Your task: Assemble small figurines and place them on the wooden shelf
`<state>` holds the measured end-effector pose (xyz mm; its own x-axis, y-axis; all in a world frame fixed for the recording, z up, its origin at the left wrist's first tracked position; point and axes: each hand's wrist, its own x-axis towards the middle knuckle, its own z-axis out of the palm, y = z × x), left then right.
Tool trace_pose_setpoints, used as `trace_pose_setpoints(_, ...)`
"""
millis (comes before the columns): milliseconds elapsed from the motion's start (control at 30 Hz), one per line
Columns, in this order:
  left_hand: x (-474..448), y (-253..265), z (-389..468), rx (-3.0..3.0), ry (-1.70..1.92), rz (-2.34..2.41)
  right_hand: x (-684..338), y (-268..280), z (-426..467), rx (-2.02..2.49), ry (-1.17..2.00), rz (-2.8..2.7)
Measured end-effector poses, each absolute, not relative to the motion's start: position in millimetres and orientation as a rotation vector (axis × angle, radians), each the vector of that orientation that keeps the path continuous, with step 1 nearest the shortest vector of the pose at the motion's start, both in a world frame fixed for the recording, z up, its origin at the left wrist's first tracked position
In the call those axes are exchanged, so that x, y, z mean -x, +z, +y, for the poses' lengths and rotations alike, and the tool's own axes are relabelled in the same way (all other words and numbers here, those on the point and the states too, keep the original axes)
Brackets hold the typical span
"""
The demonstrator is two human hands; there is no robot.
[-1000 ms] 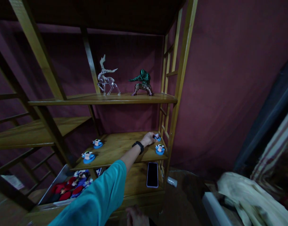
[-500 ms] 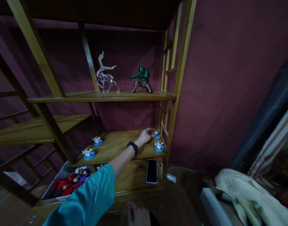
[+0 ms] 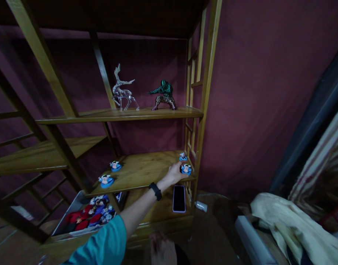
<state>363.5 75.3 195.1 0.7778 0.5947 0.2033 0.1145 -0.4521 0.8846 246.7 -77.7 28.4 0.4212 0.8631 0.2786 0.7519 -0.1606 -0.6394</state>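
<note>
The left hand (image 3: 174, 174) has left the back figurine (image 3: 183, 157) standing free; its fingers now hold the front figurine (image 3: 186, 169). The blurred right hand's (image 3: 163, 249) grip is unclear.

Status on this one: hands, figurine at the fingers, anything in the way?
Left hand touching small round-based blue-and-pink figurine, firm grip unclear. Right hand low, blurred. Figurine at right front corner of brown wooden shelf. Similar blue-based figurine close behind.

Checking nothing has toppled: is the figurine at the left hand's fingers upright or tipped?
Upright: the figurine shows its blue base underneath, with the left hand at its side.
</note>
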Motion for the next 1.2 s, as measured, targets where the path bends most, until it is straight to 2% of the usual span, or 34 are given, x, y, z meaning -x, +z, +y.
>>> trace_pose_setpoints(567,-358,194,75,-1.889,0.661,0.517,-251,33,-84,1.959,0.235,-1.364)
trace_pose_setpoints(733,-357,204,104,-1.597,0.778,0.502,-252,31,-82,1.967,0.219,-1.374)
trace_pose_setpoints(900,-380,201,139,-1.684,0.876,0.632,-249,27,-77,1.998,0.231,-1.419)
trace_pose_setpoints(1067,-410,188,145,-1.719,0.708,0.565,-248,22,-75,1.955,0.195,-1.391)
trace_pose_setpoints(1200,-422,181,146,-1.765,0.726,0.591,-251,18,-74,1.945,0.185,-1.418)
